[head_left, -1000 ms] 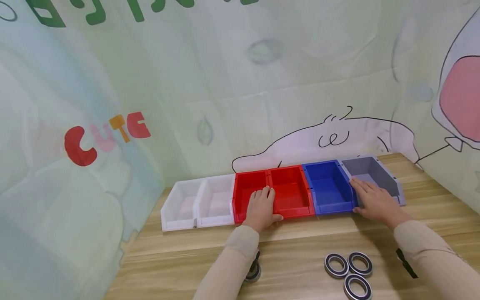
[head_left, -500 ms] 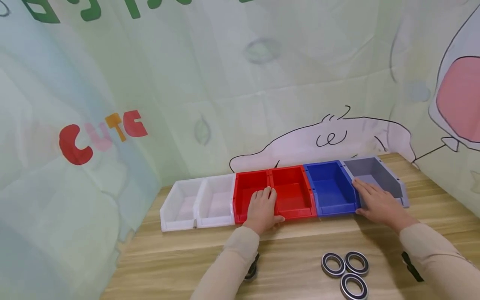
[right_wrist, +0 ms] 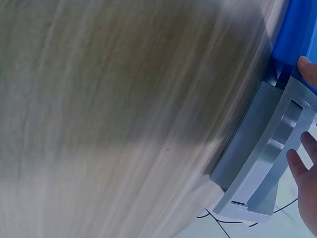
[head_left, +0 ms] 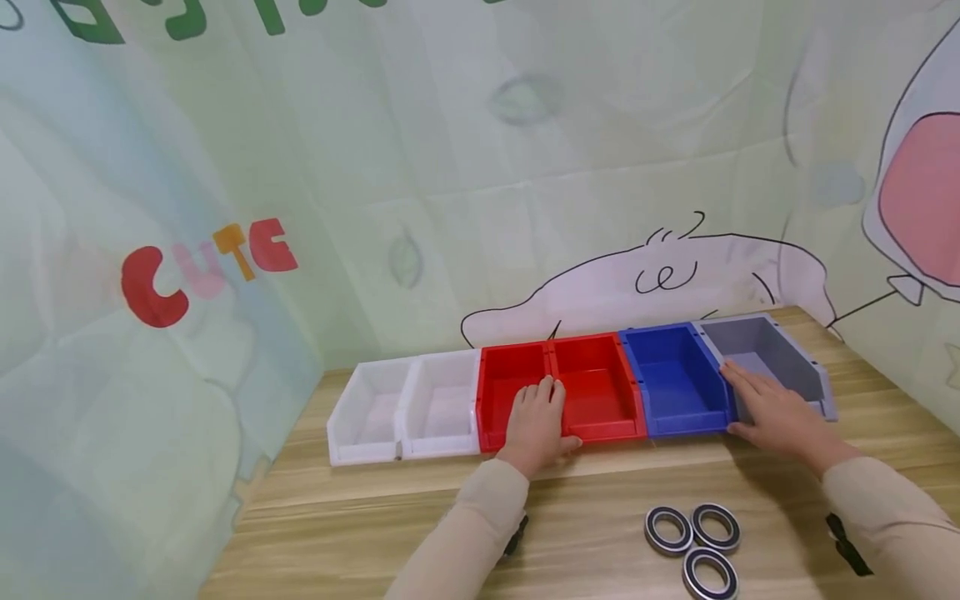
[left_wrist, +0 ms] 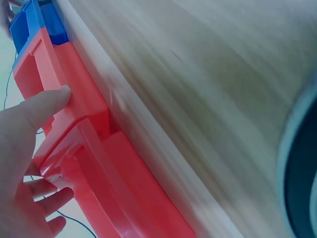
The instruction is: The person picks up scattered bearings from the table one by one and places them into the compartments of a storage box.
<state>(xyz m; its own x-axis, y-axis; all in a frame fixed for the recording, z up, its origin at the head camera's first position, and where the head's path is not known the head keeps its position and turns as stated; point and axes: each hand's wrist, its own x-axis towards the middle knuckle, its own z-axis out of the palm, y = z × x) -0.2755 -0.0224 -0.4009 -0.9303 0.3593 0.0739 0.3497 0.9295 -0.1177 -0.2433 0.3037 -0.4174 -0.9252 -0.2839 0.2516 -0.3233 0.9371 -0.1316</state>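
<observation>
Fingers (left_wrist: 55,201) apart, left hand (head_left: 536,423), right hand (head_left: 774,414) seemingly touching bins (head_left: 600,400); bearings (head_left: 703,553) between sleeves (head_left: 465,533).

six bins (head_left: 577,392) lined up
left hand (head_left: 536,427) on the red pair (head_left: 600,396), right hand (head_left: 772,418) where blue bin (head_left: 675,387) meets gray bin (head_left: 761,346)

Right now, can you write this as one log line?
left fingers: touching red bins | right fingers: touching blue bin | three rings: on table

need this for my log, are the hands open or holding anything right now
Left hand: open, touching a red bin.
Right hand: open, touching the blue bin.
</observation>
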